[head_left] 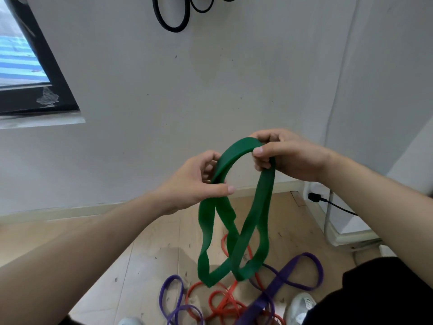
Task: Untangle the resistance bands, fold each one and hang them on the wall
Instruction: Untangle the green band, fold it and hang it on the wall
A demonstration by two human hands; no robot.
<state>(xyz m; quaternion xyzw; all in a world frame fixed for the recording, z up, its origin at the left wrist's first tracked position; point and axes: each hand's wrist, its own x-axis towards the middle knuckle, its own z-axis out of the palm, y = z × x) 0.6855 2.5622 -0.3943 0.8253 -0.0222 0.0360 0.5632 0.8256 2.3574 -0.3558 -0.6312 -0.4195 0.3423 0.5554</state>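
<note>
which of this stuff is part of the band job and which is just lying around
Part of the job:
green band, gripped by left hand and right hand
purple bands and red bands heaped on the floor
black bands hanging on the wall

Just there:
window
black plug
white shoe

Seen from one camera on the head, looking forward and down, close to the left hand point(199, 184) and right hand point(290, 158), facing the wall point(210, 90).
</note>
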